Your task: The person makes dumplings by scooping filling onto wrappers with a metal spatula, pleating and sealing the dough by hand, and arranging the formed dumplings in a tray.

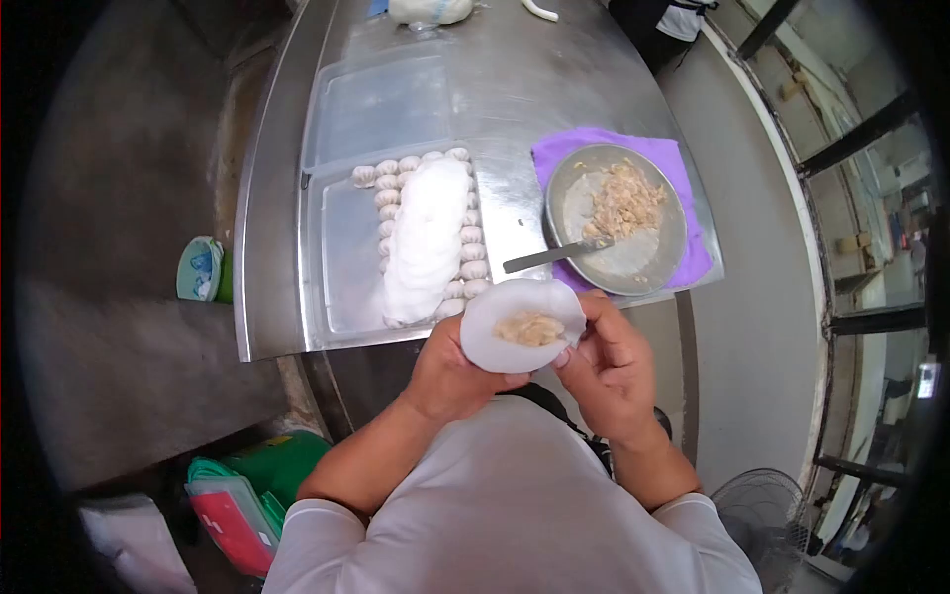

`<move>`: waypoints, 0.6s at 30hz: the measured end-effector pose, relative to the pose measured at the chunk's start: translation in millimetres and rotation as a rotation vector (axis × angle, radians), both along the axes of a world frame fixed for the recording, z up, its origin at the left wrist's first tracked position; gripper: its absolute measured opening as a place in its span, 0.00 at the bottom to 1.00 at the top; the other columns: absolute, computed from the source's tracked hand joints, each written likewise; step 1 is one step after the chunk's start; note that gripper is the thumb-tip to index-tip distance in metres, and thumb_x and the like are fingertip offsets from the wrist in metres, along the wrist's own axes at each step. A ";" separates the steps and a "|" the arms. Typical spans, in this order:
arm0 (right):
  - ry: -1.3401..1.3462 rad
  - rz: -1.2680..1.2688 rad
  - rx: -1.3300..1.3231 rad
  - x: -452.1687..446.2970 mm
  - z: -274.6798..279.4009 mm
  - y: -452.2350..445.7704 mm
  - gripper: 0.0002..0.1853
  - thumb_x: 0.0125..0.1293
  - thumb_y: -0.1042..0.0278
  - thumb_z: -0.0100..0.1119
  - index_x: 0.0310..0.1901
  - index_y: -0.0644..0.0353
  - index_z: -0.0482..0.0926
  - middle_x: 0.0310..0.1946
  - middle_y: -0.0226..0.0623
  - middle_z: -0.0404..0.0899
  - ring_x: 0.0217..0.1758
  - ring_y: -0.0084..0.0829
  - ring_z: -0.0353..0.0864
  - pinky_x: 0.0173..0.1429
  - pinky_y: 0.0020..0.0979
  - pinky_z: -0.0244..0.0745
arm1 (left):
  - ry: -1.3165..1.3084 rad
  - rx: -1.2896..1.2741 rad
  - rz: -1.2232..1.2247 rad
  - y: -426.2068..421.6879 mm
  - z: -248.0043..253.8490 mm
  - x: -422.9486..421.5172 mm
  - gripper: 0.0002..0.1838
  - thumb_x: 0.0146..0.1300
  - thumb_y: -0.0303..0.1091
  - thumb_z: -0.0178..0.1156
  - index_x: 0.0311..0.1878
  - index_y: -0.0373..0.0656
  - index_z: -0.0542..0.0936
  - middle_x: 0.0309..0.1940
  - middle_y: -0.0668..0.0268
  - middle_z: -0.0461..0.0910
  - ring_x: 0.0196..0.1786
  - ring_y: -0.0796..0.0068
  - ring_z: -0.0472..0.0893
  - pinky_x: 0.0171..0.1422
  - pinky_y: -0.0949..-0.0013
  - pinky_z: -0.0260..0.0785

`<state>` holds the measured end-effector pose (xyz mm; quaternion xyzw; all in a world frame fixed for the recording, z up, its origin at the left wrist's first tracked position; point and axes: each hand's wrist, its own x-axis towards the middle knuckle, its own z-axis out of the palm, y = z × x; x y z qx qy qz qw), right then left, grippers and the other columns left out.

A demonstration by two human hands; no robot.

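A round white dumpling wrapper [485, 342] lies across my left hand [442, 368], whose fingers are mostly hidden beneath it. Pale filling [530, 329] sits in a mound at the wrapper's middle. My right hand [609, 366] pinches the wrapper's right edge between thumb and fingers. Beyond my hands, a metal bowl [554, 203] holds more filling [625, 201], with a flat-handled spatula [539, 259] resting over its near left rim. To the left, rows of pleated dumplings [386, 198] lie in a clear plastic tray [336, 267], partly covered by a stack of floury white wrappers [427, 238].
The bowl stands on a purple cloth [698, 168] on the steel table [505, 89]. A clear lid [376, 104] lies behind the tray. A wrapped white lump [430, 10] is at the far end. A fan [762, 520] stands low at right; green bags [282, 465] lie low at left.
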<state>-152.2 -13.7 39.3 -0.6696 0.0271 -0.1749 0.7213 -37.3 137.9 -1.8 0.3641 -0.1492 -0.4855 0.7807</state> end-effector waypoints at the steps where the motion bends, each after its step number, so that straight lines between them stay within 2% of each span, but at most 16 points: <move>1: -0.026 -0.008 0.131 5.7 4.6 15.2 0.22 0.70 0.88 0.52 0.65 0.72 0.68 0.56 0.42 0.70 0.52 0.25 0.77 0.57 0.26 0.74 | 0.009 -0.011 0.011 8.0 11.3 2.8 0.29 0.55 0.15 0.71 0.62 0.37 0.78 0.62 0.60 0.79 0.59 0.71 0.81 0.61 0.65 0.77; 2: -0.052 -0.017 0.261 10.5 8.1 27.0 0.23 0.70 0.88 0.53 0.65 0.72 0.66 0.56 0.43 0.71 0.52 0.25 0.78 0.57 0.26 0.75 | -0.276 0.067 0.048 14.8 23.4 7.9 0.29 0.54 0.18 0.74 0.61 0.37 0.78 0.60 0.62 0.80 0.57 0.72 0.82 0.60 0.66 0.77; 3: -0.046 -0.010 0.252 13.8 11.1 35.2 0.23 0.70 0.88 0.53 0.65 0.72 0.66 0.56 0.43 0.71 0.52 0.25 0.78 0.57 0.26 0.75 | -0.562 0.150 0.085 21.6 29.2 12.8 0.28 0.53 0.20 0.77 0.59 0.37 0.79 0.58 0.63 0.81 0.56 0.73 0.82 0.59 0.68 0.77; 4: -0.064 0.007 0.280 16.9 13.5 42.8 0.25 0.69 0.89 0.54 0.66 0.72 0.64 0.56 0.42 0.72 0.54 0.26 0.78 0.58 0.27 0.75 | -0.557 0.142 0.092 28.1 28.0 16.8 0.28 0.53 0.20 0.77 0.59 0.37 0.79 0.58 0.63 0.81 0.56 0.73 0.82 0.59 0.68 0.77; 6: -0.080 0.019 0.303 22.2 17.7 55.8 0.27 0.68 0.90 0.55 0.67 0.72 0.63 0.56 0.42 0.73 0.56 0.26 0.77 0.59 0.27 0.76 | -0.675 -0.021 0.238 39.8 25.5 24.0 0.28 0.52 0.24 0.80 0.57 0.37 0.79 0.50 0.67 0.82 0.52 0.74 0.83 0.57 0.68 0.78; 10: -0.082 0.038 0.205 35.5 26.7 81.0 0.27 0.65 0.91 0.58 0.66 0.71 0.65 0.52 0.38 0.74 0.56 0.26 0.77 0.58 0.29 0.77 | -0.713 -0.004 0.243 69.1 37.0 33.5 0.26 0.53 0.23 0.79 0.55 0.36 0.80 0.46 0.69 0.82 0.50 0.75 0.83 0.55 0.68 0.78; 12: -0.100 0.026 0.203 41.4 26.5 92.5 0.28 0.65 0.91 0.60 0.65 0.71 0.66 0.51 0.37 0.74 0.56 0.26 0.77 0.58 0.29 0.77 | -0.625 -0.051 0.331 80.4 35.0 34.8 0.24 0.54 0.22 0.78 0.54 0.36 0.81 0.47 0.69 0.81 0.49 0.77 0.83 0.49 0.71 0.79; 15: -0.065 0.031 0.279 46.9 17.5 106.5 0.27 0.63 0.90 0.64 0.64 0.71 0.68 0.50 0.37 0.73 0.55 0.25 0.76 0.58 0.28 0.78 | -0.471 -0.004 0.300 100.8 33.1 38.6 0.21 0.57 0.20 0.75 0.54 0.37 0.81 0.47 0.69 0.81 0.49 0.79 0.83 0.47 0.74 0.81; 18: -0.122 -0.031 0.152 53.7 9.2 119.0 0.27 0.64 0.88 0.66 0.63 0.71 0.69 0.49 0.38 0.74 0.52 0.24 0.76 0.56 0.27 0.78 | -0.443 -0.026 0.383 109.8 37.3 39.1 0.19 0.59 0.19 0.74 0.53 0.37 0.81 0.45 0.70 0.82 0.48 0.79 0.84 0.46 0.75 0.83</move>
